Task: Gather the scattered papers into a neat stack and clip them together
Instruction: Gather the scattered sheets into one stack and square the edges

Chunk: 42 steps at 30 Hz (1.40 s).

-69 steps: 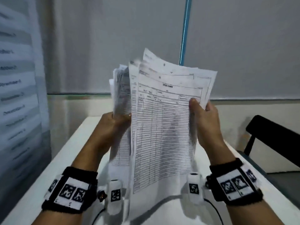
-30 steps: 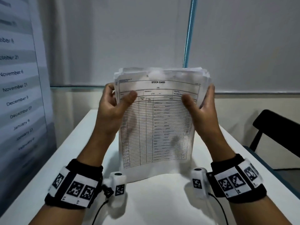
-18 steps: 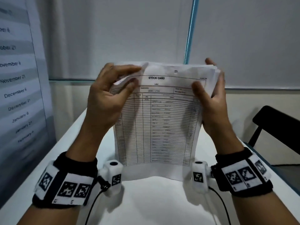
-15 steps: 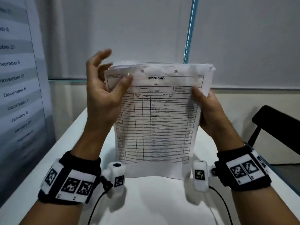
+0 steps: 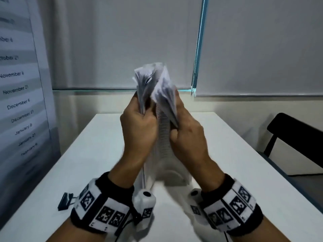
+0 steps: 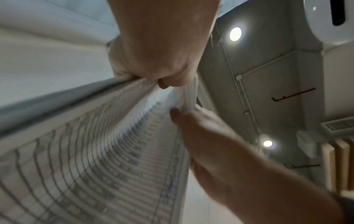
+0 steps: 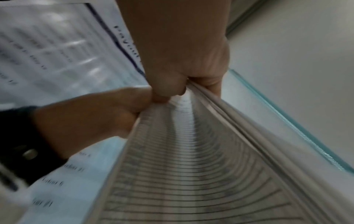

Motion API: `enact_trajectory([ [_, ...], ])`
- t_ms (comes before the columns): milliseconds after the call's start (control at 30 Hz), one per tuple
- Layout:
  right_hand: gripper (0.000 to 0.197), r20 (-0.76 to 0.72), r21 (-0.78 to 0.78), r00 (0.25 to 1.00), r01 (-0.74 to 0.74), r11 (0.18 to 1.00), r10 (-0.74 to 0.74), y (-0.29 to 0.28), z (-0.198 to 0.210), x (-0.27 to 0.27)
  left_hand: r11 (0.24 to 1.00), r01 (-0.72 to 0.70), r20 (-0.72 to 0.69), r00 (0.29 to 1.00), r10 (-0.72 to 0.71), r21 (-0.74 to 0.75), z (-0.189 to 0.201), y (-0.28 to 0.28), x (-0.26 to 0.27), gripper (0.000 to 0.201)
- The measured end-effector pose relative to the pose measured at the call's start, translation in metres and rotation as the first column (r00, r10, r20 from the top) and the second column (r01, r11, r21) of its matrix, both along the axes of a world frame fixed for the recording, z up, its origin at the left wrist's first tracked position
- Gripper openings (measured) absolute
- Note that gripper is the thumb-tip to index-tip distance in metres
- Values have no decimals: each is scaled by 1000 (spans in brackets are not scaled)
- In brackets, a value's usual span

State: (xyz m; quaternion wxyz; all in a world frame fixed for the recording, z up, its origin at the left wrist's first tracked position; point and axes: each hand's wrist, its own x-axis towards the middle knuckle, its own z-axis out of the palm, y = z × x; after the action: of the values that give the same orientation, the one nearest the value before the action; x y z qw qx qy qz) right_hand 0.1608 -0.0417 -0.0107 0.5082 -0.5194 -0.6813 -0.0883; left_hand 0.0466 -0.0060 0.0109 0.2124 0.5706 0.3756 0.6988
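Note:
The stack of printed form papers [image 5: 163,137] stands upright on its bottom edge on the white table [image 5: 244,180], bowed into a trough with both side edges pulled together. My left hand [image 5: 142,112] grips the left edge and my right hand [image 5: 174,127] grips the right edge, thumbs inside the fold. In the left wrist view my left hand [image 6: 162,78] pinches the curved papers [image 6: 95,151] beside my right hand [image 6: 201,128]. The right wrist view shows my right hand [image 7: 182,87] on the papers [image 7: 191,166]. A black binder clip [image 5: 65,200] lies by my left wrist.
A black chair [image 5: 295,140] stands at the table's right side. A banner with printed dates [image 5: 19,95] hangs at the left. Grey blinds and a bead cord [image 5: 197,49] are behind the table's far edge.
The sheets were loose and fanned, then squared up flat facing me. Both hands have now pushed the side edges together, bowing the stack, and lowered it onto the table.

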Motion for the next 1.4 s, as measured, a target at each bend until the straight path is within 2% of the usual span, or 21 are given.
enact_trajectory([
  [67,65,-260,16,964,-56,998,58,-2,7,21,994,110,21,994,-109,-15,11,-5,-10,7],
  [133,31,-495,-29,863,-132,991,101,-6,13,48,958,275,57,961,-271,-76,18,-3,-25,8],
  [167,27,-560,-77,820,-195,978,120,-9,13,57,928,356,57,934,-352,-105,20,-1,-34,8],
  [233,23,-583,-160,796,-306,938,161,-20,17,69,854,508,35,861,-508,-111,27,0,-50,14],
  [300,23,-546,-180,804,-386,905,235,-33,25,72,807,582,-40,808,-588,-100,43,-2,-60,18],
  [400,26,-563,-127,762,-463,877,321,-47,31,74,801,596,-138,790,-597,-56,68,-11,-60,26],
  [467,32,-638,-101,694,-506,857,334,-51,28,77,817,577,-127,810,-572,2,73,-17,-55,28],
  [533,40,-679,-160,662,-556,816,319,-55,19,77,839,543,-112,835,-538,16,67,-18,-53,31],
  [633,27,-613,-312,743,-542,781,270,-66,5,72,858,513,-51,857,-512,7,59,-22,-61,34],
  [700,28,-572,-324,786,-478,816,234,-70,8,71,816,578,23,816,-578,12,56,-22,-72,40],
  [767,34,-563,-281,795,-440,853,224,-74,19,71,757,652,58,759,-649,-52,48,-22,-81,57],
  [833,29,-619,-201,743,-464,862,255,-80,32,71,709,673,17,728,-686,-211,31,-23,-82,74],
  [867,26,-666,-153,692,-494,856,280,-83,37,72,704,647,-33,729,-683,-293,19,-24,-82,65],
  [933,25,-751,-76,583,-543,837,310,-88,46,73,729,566,-143,744,-653,-384,2,-29,-76,31],
  [967,27,-781,-59,543,-556,829,309,-90,47,75,751,531,-179,757,-629,-394,-4,-32,-74,26],
  [1033,32,-823,-41,480,-584,811,304,-92,40,77,815,450,-211,812,-544,-365,-10,-37,-71,39],
  [1100,42,-848,-17,418,-637,771,326,-94,23,77,845,426,-159,856,-492,-325,-9,-43,-68,42],
  [1167,46,-833,-57,454,-637,768,315,-96,3,71,859,417,-103,880,-463,-296,-9,-50,-64,28],
  [1267,28,-686,-205,716,-362,910,130,-102,-10,52,914,326,-67,934,-351,-241,-13,-62,-53,10],
  [1333,25,-524,-220,852,-140,965,4,-105,-6,44,932,281,-48,953,-299,-228,-17,-68,-48,10],
  [1400,26,-483,-214,875,-92,973,-24,-107,2,46,897,352,-57,924,-379,-268,-17,-69,-52,17],
])
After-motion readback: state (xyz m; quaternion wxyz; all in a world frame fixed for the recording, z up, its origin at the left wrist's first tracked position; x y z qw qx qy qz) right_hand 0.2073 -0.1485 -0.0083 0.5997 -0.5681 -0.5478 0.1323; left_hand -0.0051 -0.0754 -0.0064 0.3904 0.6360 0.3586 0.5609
